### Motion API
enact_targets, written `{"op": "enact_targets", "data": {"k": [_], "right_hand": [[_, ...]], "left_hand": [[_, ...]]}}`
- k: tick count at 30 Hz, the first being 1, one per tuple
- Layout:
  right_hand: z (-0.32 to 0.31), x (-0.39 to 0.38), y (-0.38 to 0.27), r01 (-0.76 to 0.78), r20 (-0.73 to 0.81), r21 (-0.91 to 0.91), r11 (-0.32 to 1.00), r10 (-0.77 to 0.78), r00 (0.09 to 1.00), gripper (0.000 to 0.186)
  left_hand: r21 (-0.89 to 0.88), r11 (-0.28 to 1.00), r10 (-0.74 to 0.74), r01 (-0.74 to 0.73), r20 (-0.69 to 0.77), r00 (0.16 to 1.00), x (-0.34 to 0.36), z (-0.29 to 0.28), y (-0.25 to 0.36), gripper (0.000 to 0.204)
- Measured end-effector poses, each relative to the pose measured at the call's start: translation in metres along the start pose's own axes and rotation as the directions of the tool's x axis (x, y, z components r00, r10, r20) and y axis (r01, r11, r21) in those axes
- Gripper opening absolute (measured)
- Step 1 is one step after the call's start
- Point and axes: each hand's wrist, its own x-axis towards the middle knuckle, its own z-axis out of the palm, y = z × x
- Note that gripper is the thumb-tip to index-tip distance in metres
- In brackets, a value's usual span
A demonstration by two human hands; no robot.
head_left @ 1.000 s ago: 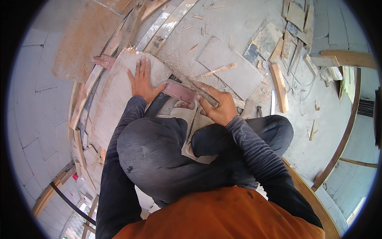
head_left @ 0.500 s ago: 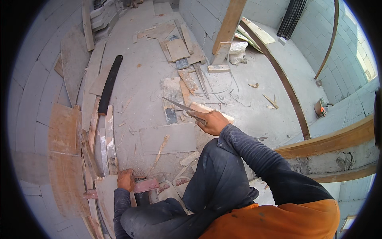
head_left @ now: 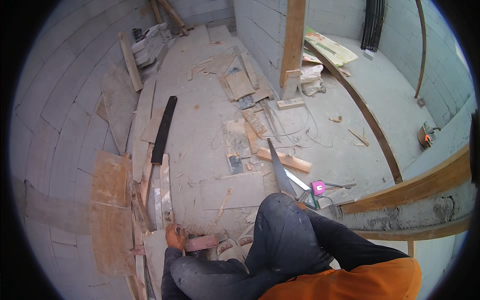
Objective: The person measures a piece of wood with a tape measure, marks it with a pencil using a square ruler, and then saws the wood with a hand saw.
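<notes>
My left hand (head_left: 175,237) is closed at the broken end of a pale wooden board (head_left: 156,252), its fingers curled over the edge. A reddish wood block (head_left: 202,242) lies just right of that hand, near my sandalled feet. The blade of a handsaw (head_left: 281,167) points away from me beyond my bent knee. Only a sliver of my right hand (head_left: 301,205) shows past the knee, at the saw's handle end; the handle and most fingers are hidden. Beside the saw lie a pink tape measure (head_left: 318,187) and a metal square (head_left: 299,181).
A short timber piece (head_left: 284,160) lies past the saw. Left of me are a black bar (head_left: 164,130), long planks and a brown plywood sheet (head_left: 111,200) against the block wall. Scrap boards (head_left: 240,84) lie ahead. A timber-edged concrete ledge (head_left: 410,210) runs on the right.
My right hand has drawn back behind the knee, and the saw blade has swung from pointing left to pointing away. The tape measure and square have come into sight. My left hand stays at the board.
</notes>
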Motion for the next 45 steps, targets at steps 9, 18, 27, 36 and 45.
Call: {"op": "enact_targets", "data": {"k": [9,18,27,36,45], "right_hand": [[-0.149,-0.036,-0.145,-0.044,-0.038,0.953,0.299,0.264,0.964,0.056],[-0.199,-0.111,-0.266,0.334,-0.412,0.166,0.928,-0.242,0.878,0.045],[-0.210,-0.114,-0.271,0.281,-0.348,0.144,0.949,-0.217,0.912,0.042],[-0.206,-0.113,-0.268,0.330,-0.398,0.076,0.941,-0.275,0.875,0.044],[-0.206,-0.089,-0.284,0.322,-0.213,0.092,0.942,-0.297,0.931,0.062]], "left_hand": [[0.473,0.860,-0.282,0.189,0.134,0.950,-0.023,-0.020,-0.013,0.043],[0.180,0.971,-0.179,0.155,0.126,0.976,-0.013,-0.011,0.004,0.027],[-0.439,0.752,-0.647,0.492,-0.352,0.676,-0.003,0.015,0.011,0.026],[-0.602,0.772,-0.540,0.203,-0.453,0.710,-0.058,-0.069,0.067,0.066],[-0.302,0.948,0.050,-0.098,-0.160,0.986,-0.158,-0.220,0.170,0.085]]}}
